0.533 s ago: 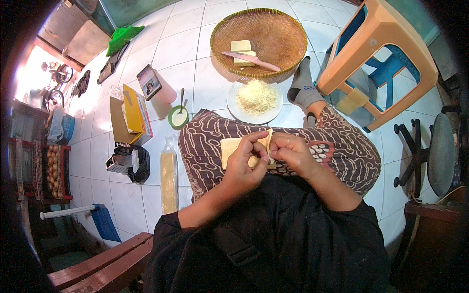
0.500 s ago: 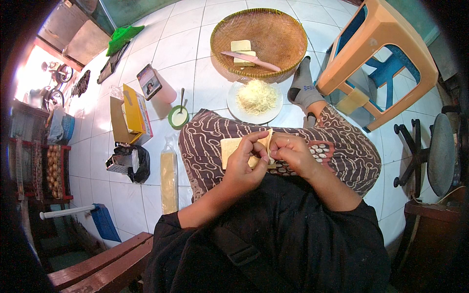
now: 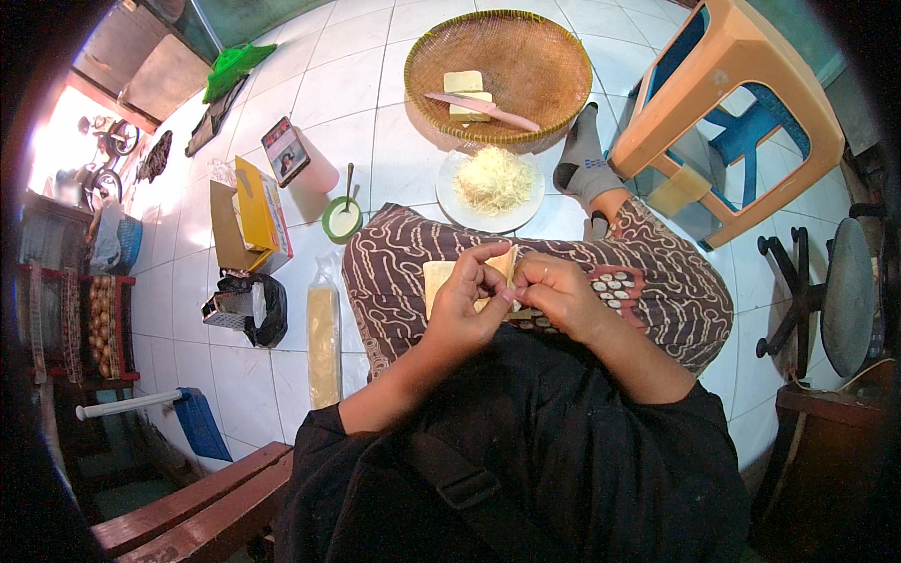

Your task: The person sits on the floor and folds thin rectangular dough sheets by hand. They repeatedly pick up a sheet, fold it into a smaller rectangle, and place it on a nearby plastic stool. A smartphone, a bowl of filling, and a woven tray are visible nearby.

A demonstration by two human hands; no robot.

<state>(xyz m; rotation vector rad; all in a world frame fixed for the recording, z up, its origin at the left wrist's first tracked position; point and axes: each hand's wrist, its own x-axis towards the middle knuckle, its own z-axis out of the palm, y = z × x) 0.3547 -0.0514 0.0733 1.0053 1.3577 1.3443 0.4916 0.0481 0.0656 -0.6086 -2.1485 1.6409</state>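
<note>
Over my lap, a stack of square, pale dough sheets [image 3: 436, 278] lies under my hands. Thumb and fingers of my left hand [image 3: 471, 298] pinch the near part of a thin dough sheet [image 3: 504, 264]. My right hand [image 3: 560, 298] grips the same sheet from the right, fingers curled and fingertips almost touching the left thumb. Part of this sheet stands up between the hands. My fingers hide its lower edge, so whether it is fully apart from the stack cannot be told.
Ahead sit a plate [image 3: 452, 208] of grated cheese [image 3: 494, 181] and a woven tray [image 3: 554, 47] with pale blocks and a pink knife [image 3: 483, 110]. At left are a green bowl [image 3: 342, 218] with a spoon, a phone [image 3: 284, 152], a yellow box [image 3: 260, 220], a grater [image 3: 228, 309] and a plastic-wrapped pack [image 3: 324, 338].
Both hands stay on the dough sheet, shifting only slightly. My left forefinger has lifted and straightened a little across the sheet's top. The surroundings look the same.
</note>
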